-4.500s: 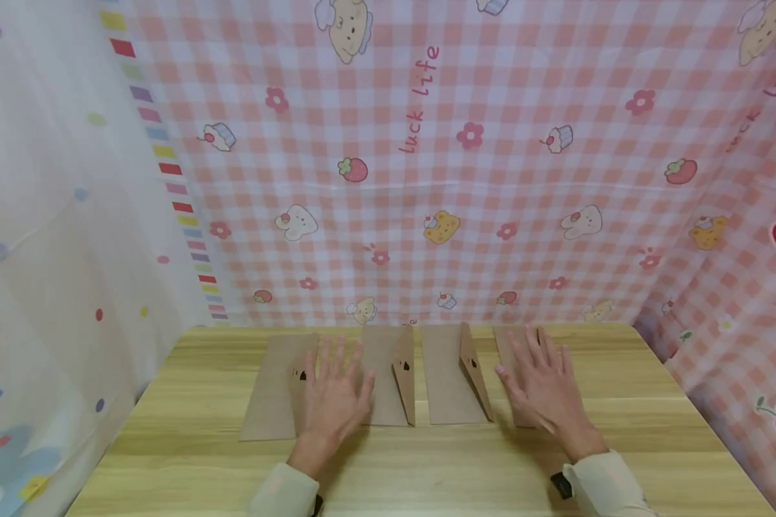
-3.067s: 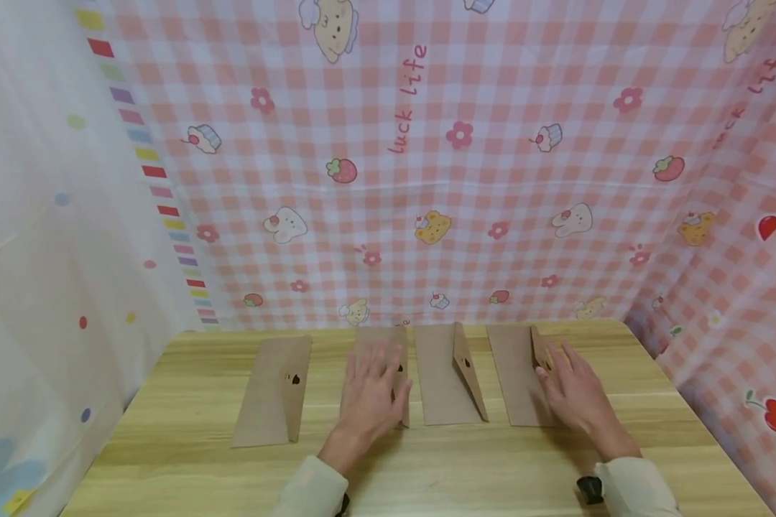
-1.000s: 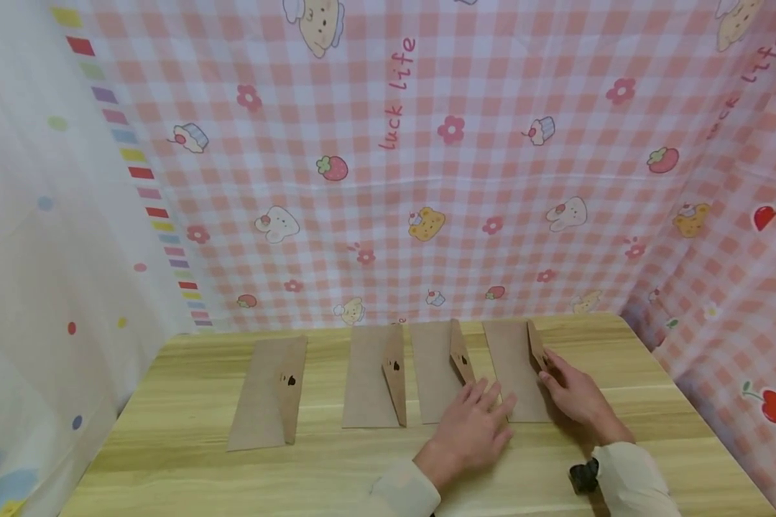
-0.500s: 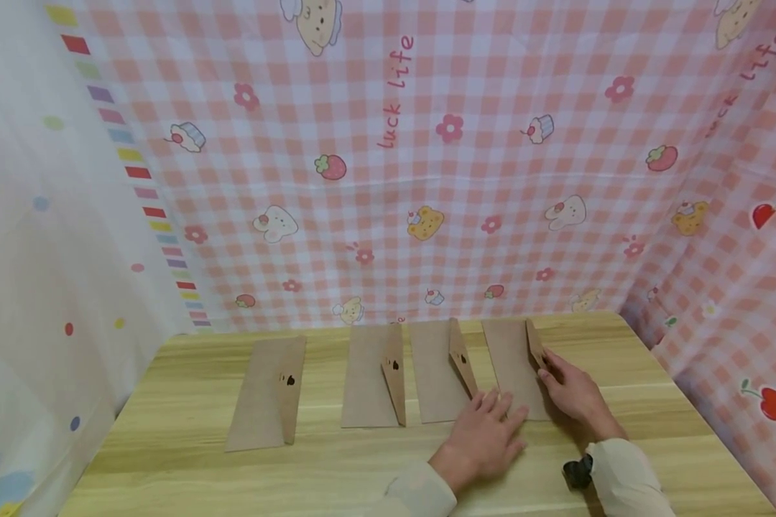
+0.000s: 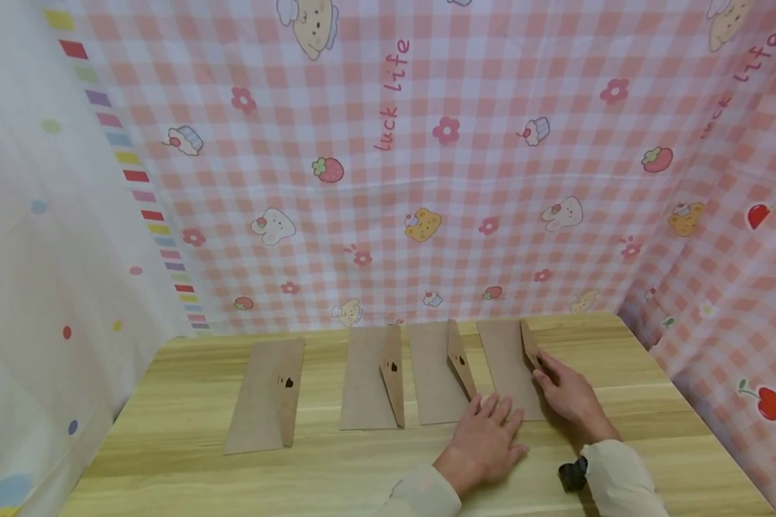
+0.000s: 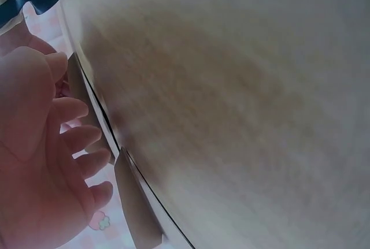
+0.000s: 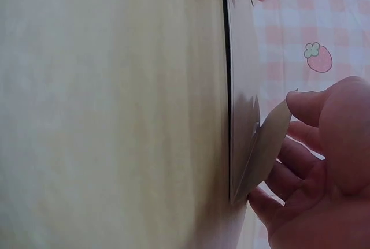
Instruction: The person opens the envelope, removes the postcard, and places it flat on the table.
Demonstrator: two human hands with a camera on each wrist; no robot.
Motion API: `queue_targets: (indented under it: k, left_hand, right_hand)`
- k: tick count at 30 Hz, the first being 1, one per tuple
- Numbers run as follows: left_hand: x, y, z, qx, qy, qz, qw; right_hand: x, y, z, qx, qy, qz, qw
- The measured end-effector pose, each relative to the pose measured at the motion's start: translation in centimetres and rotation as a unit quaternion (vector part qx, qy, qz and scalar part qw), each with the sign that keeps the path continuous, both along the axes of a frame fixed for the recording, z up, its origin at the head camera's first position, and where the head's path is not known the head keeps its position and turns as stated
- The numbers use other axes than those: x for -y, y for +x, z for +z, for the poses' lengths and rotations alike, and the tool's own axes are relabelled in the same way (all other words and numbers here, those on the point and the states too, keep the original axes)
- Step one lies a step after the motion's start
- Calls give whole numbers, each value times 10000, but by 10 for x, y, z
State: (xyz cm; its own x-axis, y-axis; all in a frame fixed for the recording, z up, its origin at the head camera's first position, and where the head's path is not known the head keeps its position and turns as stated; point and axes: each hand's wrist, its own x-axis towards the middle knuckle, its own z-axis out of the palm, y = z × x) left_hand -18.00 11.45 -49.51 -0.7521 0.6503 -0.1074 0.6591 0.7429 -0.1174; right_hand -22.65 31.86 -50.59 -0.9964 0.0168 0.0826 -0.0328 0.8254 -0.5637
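Several brown paper envelopes lie in a row on the wooden table, their flaps toward the right and marked with a small dark print. My right hand (image 5: 572, 396) pinches the raised flap (image 7: 270, 145) of the rightmost envelope (image 5: 504, 366) between thumb and fingers. Flat and spread, my left hand (image 5: 483, 444) is by the near ends of that envelope and its neighbour (image 5: 432, 377), whose flap stands partly up. In the left wrist view the left hand (image 6: 40, 162) holds nothing. The flap's outer part is hidden behind the right fingers.
Farther left are another envelope (image 5: 367, 380) with a lifted flap and the leftmost envelope (image 5: 253, 402). A pink checked cloth (image 5: 465, 179) hangs behind the table (image 5: 336, 474). A white dotted cloth (image 5: 32, 287) hangs at left.
The left hand has moved right from the leftmost envelope, past the second, to the near ends of the right two. The right hand has gone from lying spread over the rightmost envelope to pinching its flap.
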Motion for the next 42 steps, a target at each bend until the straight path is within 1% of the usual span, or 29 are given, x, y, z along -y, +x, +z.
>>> queue_targets:
  k: [6, 14, 20, 30, 36, 42]
  left_hand:
    - [-1, 0, 1, 123, -209, 81, 9997]
    - [-1, 1, 0, 305, -281, 146, 9990]
    - [-2, 2, 0, 316, -337, 171, 9988]
    - [-7, 2, 3, 575, -492, 363, 9965]
    - [-5, 0, 5, 788, -362, 335, 9957]
    - [-5, -1, 4, 786, -495, 275, 9953]
  right_hand:
    - [3, -1, -1, 37, -102, -16, 9999]
    - [5, -2, 0, 48, -164, 4, 9999]
    - [4, -1, 2, 124, -306, 23, 9995]
    - [-2, 0, 3, 58, -572, 138, 9982]
    - [-4, 2, 6, 39, -643, 204, 9977]
    - [-7, 2, 5, -66, -779, 163, 9968]
